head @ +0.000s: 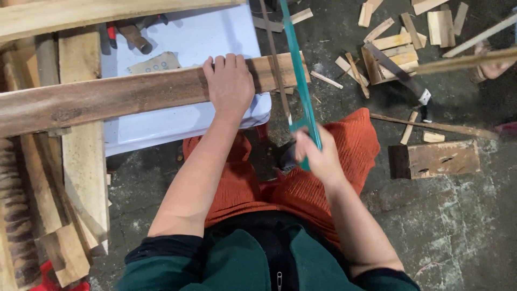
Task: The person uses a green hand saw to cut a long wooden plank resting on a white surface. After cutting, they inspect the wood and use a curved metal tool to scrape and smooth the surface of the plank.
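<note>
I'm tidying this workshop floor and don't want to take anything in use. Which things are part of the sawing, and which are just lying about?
In use:
- long wooden plank, pressed down by the left hand
- teal-framed saw, gripped by the right hand
- white stool under the plank

Lying about:
- wood offcuts
- short dark-ended board
- stacked planks

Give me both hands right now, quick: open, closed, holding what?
Left hand: open, palm pressed flat on the long plank, fingers over its far edge.
Right hand: closed on the teal saw handle, blurred.
</note>
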